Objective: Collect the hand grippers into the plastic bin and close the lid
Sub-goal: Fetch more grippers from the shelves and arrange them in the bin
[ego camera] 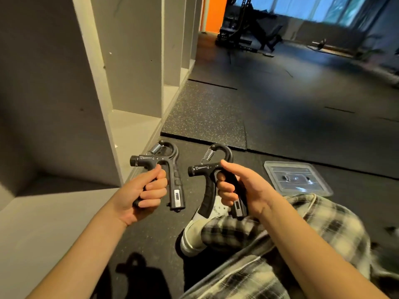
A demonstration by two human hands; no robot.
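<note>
Plaid cloth, black and cream, nearest of all: trousers [302, 244] across the lower right, with a white sock [192, 234] showing at a bent leg. Just left of that, on the dark floor, a shadow [133, 270] shaped like a gripper's loop. Two bare forearms reaching up from the bottom edge. Next the left hand [146, 190], closed tight, fingers curled round one handle of the first hand gripper [172, 169], thumb folded over the forefinger; the other handle, with its small counter window, free outside the fist. Beside it the right hand [239, 188], likewise closed, fingers wrapped round the counter-bearing handle of the second hand gripper [207, 190], thumb lying along the scale bar, the curved padded handle outside the grip on the left. Both grippers black, springs and loops uppermost, held in the air side by side, near each other but not touching, in no container. Beyond the right hand, flat on the floor, a clear plastic piece [275, 179]; lid or shallow bin, cannot tell which. On the left, grey shelving [129, 61] with open compartments. Farther on, speckled rubber mats [205, 113], then a dark gym rack [244, 24], an orange wall panel [216, 14] and blue-lit windows [302, 7], all blurred.
</note>
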